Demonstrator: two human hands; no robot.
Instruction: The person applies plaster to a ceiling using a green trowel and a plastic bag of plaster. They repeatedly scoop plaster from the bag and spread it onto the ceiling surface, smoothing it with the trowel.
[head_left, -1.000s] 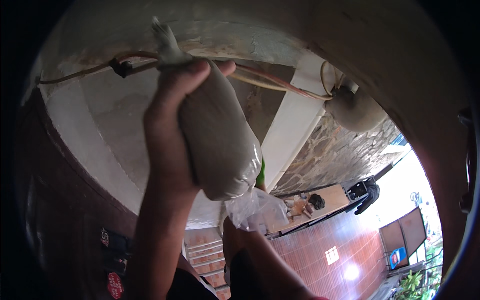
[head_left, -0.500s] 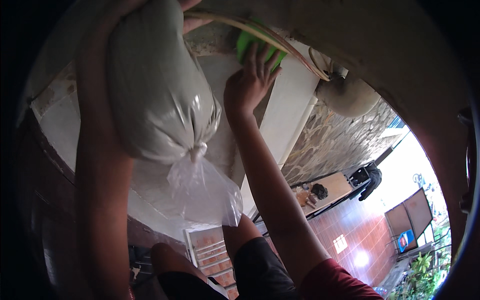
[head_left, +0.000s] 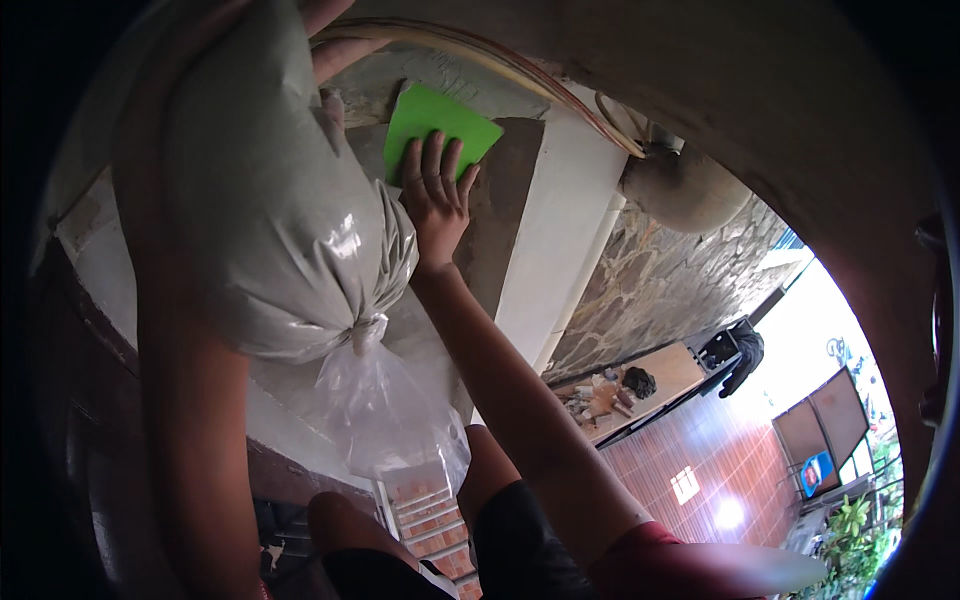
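Note:
A knotted clear plastic bag of grey paste or powder [head_left: 270, 200] lies along my raised left forearm. My left hand [head_left: 335, 45] is at its upper end, partly hidden behind it, with the fingers showing past its right side. My right hand [head_left: 437, 205] has its fingers spread over a flat green plastic scraper [head_left: 440, 122], holding it against a grey plastered surface [head_left: 500, 190]. The thumb is out of sight. Wet-looking grey smears show around the scraper's upper edge.
Thin cables [head_left: 470, 48] curve above the scraper toward a rounded pale fixture [head_left: 690, 190]. A white ledge [head_left: 560, 190] runs beside the plaster. Beyond are a stone-clad wall [head_left: 640, 270], a cluttered table [head_left: 650, 385] and a tiled floor [head_left: 720, 460].
My right hand and the green scraper have moved left and down, and more of the scraper shows. The bag and my left arm have shifted slightly left.

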